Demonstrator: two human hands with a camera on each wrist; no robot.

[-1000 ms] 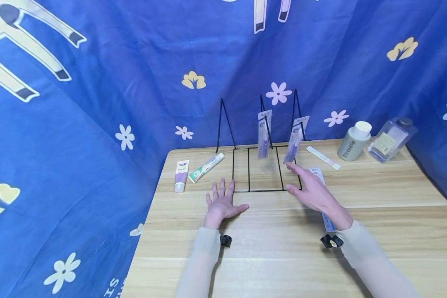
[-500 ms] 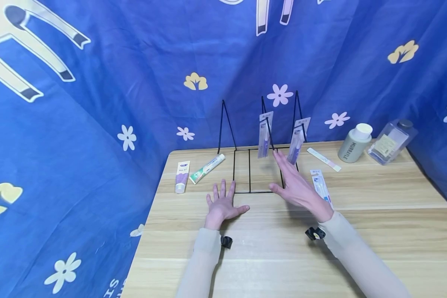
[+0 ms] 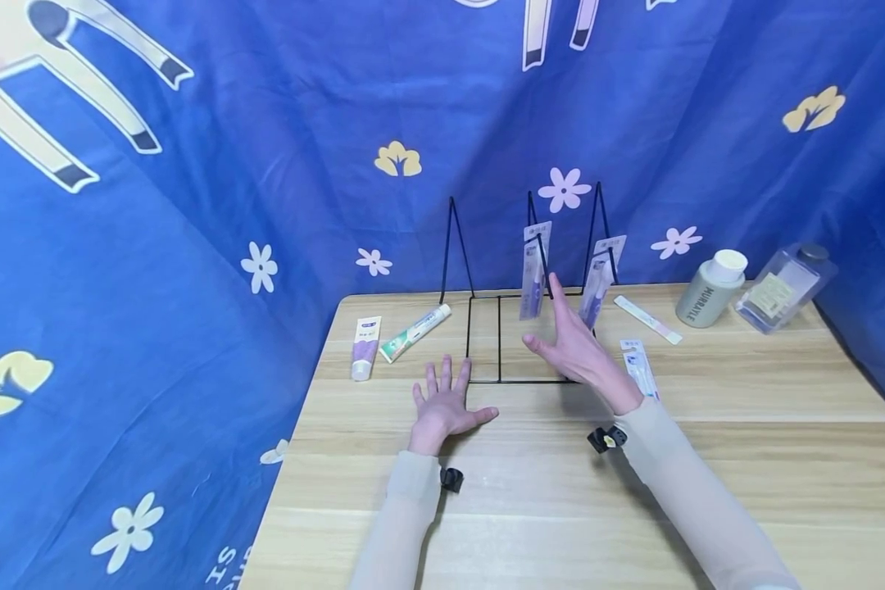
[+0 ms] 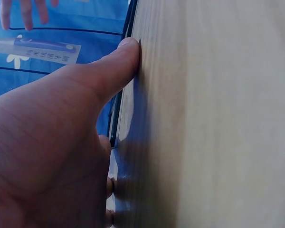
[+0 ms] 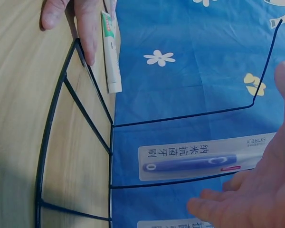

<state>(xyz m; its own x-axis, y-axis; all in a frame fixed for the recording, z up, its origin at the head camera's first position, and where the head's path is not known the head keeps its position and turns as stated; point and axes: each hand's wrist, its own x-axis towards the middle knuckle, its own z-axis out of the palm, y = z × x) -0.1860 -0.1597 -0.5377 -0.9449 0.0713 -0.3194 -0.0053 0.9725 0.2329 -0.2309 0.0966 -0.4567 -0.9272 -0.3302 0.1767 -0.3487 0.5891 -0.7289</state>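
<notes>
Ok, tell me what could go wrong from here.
The right hand is close to the left hanging pack and the right hanging pack; a knock might unhook one. The wire rack looks thin, so a bump could shift it, though the left hand lies at its front corner. The flat pack lies close to the right sleeve, which might nudge it.

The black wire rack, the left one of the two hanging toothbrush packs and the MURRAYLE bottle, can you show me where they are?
Black wire rack [image 3: 499,340]: head view, on a wire of its base.
Left hanging toothbrush pack [image 3: 533,292]: head view, on its lower part.
MURRAYLE bottle [image 3: 708,293]: head view, on its body.
</notes>
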